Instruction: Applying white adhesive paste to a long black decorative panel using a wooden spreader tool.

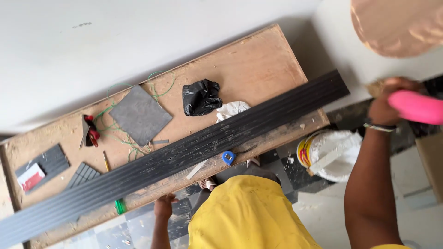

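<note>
Here, long black ribbed strip [184, 157] lies diagonal on plywood bench [258, 64], overhanging both ends. My left hand [164, 206] grips bench edge below it. My right hand [385, 103] clenched on pink handle [415, 107]. Risk: bumped strip slides off; paint bucket [330, 154] below.

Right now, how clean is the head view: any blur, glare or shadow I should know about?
Head view: even, soft daylight with no glare; the long black ribbed panel and wooden board are sharp. The right hand, gripping a pink handle, is motion-blurred. An out-of-focus coppery disc fills the top right corner. A faint shadow lies beside the board.
</note>
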